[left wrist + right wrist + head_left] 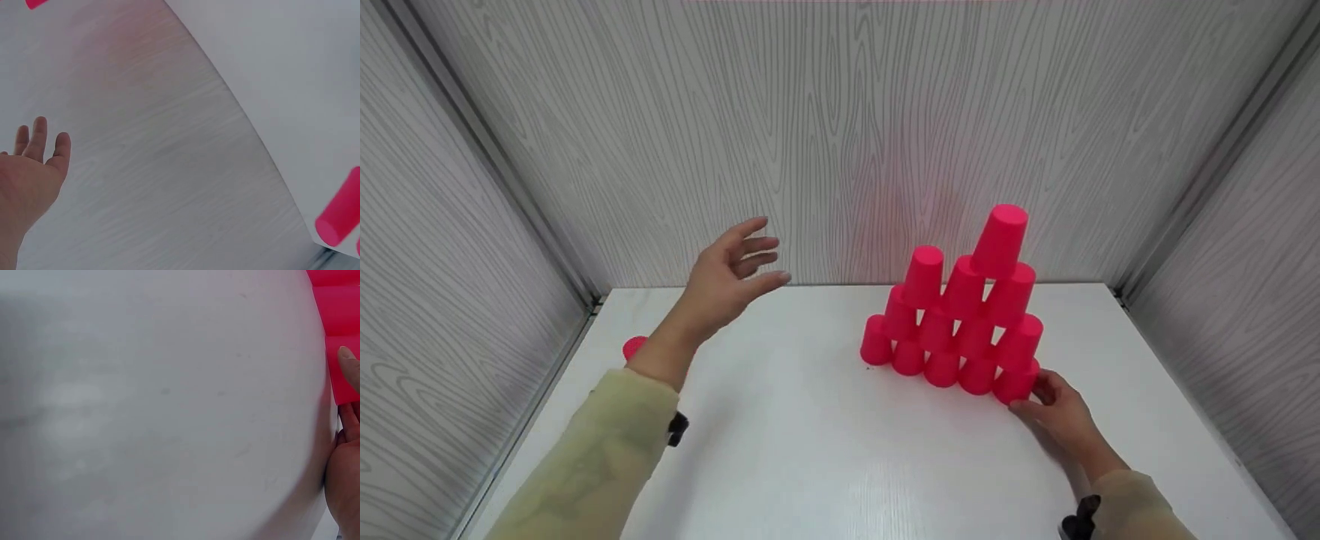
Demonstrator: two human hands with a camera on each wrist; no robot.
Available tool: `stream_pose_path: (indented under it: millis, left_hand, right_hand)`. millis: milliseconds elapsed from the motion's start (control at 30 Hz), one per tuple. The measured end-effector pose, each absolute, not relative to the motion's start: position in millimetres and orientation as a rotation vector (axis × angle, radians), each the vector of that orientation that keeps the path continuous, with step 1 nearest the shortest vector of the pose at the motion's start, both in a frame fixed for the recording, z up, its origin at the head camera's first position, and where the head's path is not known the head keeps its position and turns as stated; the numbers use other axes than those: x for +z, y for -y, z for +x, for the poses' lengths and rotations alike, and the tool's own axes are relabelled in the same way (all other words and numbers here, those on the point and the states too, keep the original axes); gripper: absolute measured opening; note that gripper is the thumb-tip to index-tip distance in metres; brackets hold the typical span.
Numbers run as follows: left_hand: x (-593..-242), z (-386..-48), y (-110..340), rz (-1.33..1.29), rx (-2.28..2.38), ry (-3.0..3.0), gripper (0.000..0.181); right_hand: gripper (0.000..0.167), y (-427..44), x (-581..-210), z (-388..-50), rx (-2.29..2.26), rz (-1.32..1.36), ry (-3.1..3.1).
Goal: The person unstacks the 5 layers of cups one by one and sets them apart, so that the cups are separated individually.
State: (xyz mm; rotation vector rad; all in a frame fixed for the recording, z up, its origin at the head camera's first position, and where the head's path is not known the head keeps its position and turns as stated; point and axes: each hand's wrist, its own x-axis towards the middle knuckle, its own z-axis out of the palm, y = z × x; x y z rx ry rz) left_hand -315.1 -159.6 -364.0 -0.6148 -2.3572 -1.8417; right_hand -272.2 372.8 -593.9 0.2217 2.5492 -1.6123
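Bright pink cups stand upside down in a stepped pyramid on the white table's right half; a single cup [1000, 241] tops it. At the right end of the bottom row, my right hand [1061, 416] holds the end cup [1014, 384], thumb on its near side and fingers round its outer side. The right wrist view shows the thumb lying on that cup [343, 377]. My left hand [725, 274] hovers in the air left of the pyramid, fingers spread and relaxed, holding nothing. In the left wrist view this hand [31, 180] is apart from any cup.
Another pink cup [634, 346] stands at the table's left side, partly hidden behind my left forearm. The left wrist view shows a pink cup [337, 216] with part of another beside it. Wood-grain panels [810, 135] enclose the table [810, 450] behind and on both sides.
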Motion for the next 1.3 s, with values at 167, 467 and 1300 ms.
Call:
stream_pose_path:
  millis: [167, 467, 1300]
  left_hand:
    - [-347.6, -323.7, 102.4, -0.725, -1.793, 2.389, 0.08]
    - [-323.1, -333.6, 23.8, -0.891, -1.75, 2.407, 0.08]
    - [-323.4, -335.2, -89.9, -0.904, -1.738, 2.498, 0.084]
  right_hand:
    - [0.087, -372.3, -593.7, -271.3, -1.619, 0.222, -2.545]
    - [0.086, -366.5, -591.1, -271.1, -1.615, 0.221, -2.558]
    - [0.093, -367.5, -581.4, -259.6, -1.597, 0.266, -2.569]
